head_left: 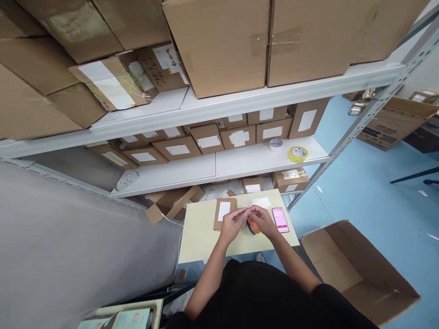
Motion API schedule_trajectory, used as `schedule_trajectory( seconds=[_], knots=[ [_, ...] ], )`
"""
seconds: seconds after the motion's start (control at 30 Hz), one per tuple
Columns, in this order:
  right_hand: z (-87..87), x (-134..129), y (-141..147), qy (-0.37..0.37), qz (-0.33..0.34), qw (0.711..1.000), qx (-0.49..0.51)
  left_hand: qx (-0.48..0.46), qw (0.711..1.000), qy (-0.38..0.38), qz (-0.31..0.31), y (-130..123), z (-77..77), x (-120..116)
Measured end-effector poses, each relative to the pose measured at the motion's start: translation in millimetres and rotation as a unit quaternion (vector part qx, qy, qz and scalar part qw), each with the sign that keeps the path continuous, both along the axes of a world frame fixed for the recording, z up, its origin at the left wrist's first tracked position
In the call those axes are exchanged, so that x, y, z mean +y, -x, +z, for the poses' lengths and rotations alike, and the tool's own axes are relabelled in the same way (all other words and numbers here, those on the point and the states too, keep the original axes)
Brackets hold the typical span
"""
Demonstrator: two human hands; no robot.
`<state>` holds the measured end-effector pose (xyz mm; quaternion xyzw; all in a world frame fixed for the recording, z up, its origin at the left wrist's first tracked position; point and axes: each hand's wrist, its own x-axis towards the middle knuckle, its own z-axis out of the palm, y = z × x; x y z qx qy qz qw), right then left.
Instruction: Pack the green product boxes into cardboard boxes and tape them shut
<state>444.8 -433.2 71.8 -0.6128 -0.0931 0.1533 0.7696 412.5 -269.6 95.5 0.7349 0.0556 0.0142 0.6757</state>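
Over the pale yellow table point(199, 242), my left hand point(233, 224) and my right hand point(260, 219) meet with fingertips pinched together. Between them is a small translucent piece point(244, 221), perhaps tape or thin plastic; its kind is not plain. Just under the right hand lies an orange and blue round object point(254, 227), partly covered, which looks like a tape roll or dispenser. A flat cardboard box point(217, 223) with a white label point(224, 211) lies beside the left hand. White paper point(261, 202) lies beyond the hands.
A lit phone point(281, 220) lies at the table's right side. Behind stands a metal shelf point(219, 103) packed with cardboard boxes, a white tape roll point(275, 145) and a yellow tape roll point(298, 154). An open carton point(360, 274) stands on the floor at right; a grey wall point(68, 237) rises at left.
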Motion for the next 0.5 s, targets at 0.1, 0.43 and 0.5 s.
schedule_trajectory(
  seconds=[0.1, 0.43, 0.5],
  knots=[
    [-7.2, 13.9, -3.6, 0.021, -0.002, 1.000, -0.015, -0.019, 1.000, -0.016, 0.005, 4.8, 4.4, 4.5],
    [8.3, 86.6, -9.2, 0.059, -0.020, 0.997, -0.047, -0.027, 0.998, -0.001, 0.059, 0.1, 7.4, 67.7],
    [14.0, 101.5, -8.9, 0.067, -0.032, 0.996, -0.046, -0.041, 0.998, -0.006, 0.048, -1.3, 10.8, 83.1]
  ],
)
